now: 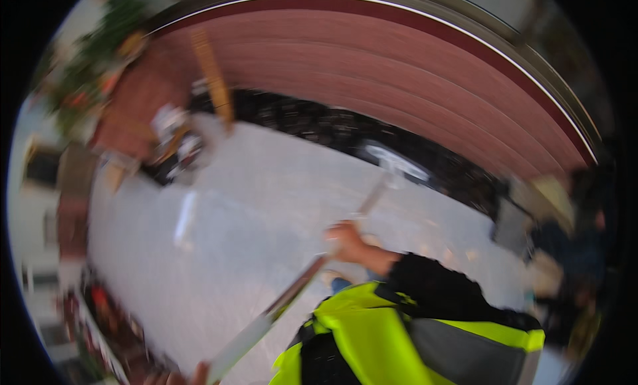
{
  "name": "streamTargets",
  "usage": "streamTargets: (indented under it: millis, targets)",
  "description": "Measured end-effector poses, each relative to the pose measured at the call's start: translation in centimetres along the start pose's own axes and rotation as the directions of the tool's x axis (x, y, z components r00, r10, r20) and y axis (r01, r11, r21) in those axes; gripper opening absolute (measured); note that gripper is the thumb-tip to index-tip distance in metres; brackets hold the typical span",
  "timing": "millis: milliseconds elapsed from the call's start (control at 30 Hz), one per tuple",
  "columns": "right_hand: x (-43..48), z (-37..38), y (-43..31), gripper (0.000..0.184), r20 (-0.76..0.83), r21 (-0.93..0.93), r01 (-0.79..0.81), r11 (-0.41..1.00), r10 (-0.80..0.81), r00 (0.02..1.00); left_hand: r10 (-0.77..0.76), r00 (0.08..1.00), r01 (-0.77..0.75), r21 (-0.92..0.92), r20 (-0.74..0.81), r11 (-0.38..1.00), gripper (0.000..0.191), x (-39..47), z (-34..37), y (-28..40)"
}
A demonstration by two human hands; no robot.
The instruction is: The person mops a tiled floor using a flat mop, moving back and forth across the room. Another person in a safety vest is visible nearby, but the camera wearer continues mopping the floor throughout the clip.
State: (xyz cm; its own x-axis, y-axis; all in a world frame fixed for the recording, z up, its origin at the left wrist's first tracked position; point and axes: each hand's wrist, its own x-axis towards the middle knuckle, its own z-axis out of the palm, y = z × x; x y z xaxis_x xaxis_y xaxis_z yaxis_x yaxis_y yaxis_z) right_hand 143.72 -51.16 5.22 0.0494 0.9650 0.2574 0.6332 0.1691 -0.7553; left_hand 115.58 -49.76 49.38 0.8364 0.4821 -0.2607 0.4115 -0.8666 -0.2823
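Note:
A long-handled tool [299, 279] runs diagonally from the bottom left up to a flat whitish head [396, 163], which lies at the far edge of the smooth grey floor. My right hand [349, 241], below a black sleeve and a yellow-green high-visibility vest [369, 335], is closed around the middle of the pole. At the bottom rim my left hand [182, 377] is partly cut off; its fingers wrap the pole's thick pale end. Motion blur hides whether the head touches the floor. Parts of my shoes [331, 276] show below the pole.
Beyond the grey floor [239, 205] runs a dark, rough strip [319, 118] below a reddish-brown panelled wall [379, 66]. A yellowish wooden board [213, 78] leans at the upper left, near blurred clutter [179, 145]. Plants [94, 61] stand beyond. Grey and tan objects [513, 225] lie right.

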Motion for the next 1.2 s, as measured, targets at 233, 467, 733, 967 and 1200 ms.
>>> streamTargets:
  millis: [233, 467, 733, 967, 1200]
  targets:
    - [-2.5, -1.4, 3.6, 0.03, 0.163, -0.264, 0.13, 0.956, -0.088, 0.983, -0.222, 0.91, 0.033, -0.473, -0.35, 0.881, 0.054, -2.4, 6.8, -1.2]
    - [-3.3, -2.2, 5.1, 0.04, 0.363, -0.169, -0.018, 0.985, 0.08, 0.929, -0.962, 0.269, 0.18, -0.984, 0.039, 0.011, 0.082, -13.2, 12.8, -4.2]
    - [-1.6, -1.1, 7.5, 0.043, 0.474, -0.185, 0.022, 0.983, 0.07, 0.878, -0.81, -0.459, 0.069, -0.895, 0.364, -0.442, 0.088, -23.6, 16.1, -8.1]
    - [-1.1, -0.2, 7.6, 0.043, 0.511, -0.275, 0.205, 0.939, -0.038, 0.859, -0.967, -0.128, 0.083, -0.969, 0.219, -0.231, 0.086, -17.2, 14.6, -9.5]
    - [-1.0, -0.5, 6.2, 0.041, 0.572, -0.335, 0.018, 0.942, 0.188, 0.798, -0.93, -0.273, 0.039, -0.963, 0.245, -0.266, 0.079, -16.0, 12.7, -11.8]
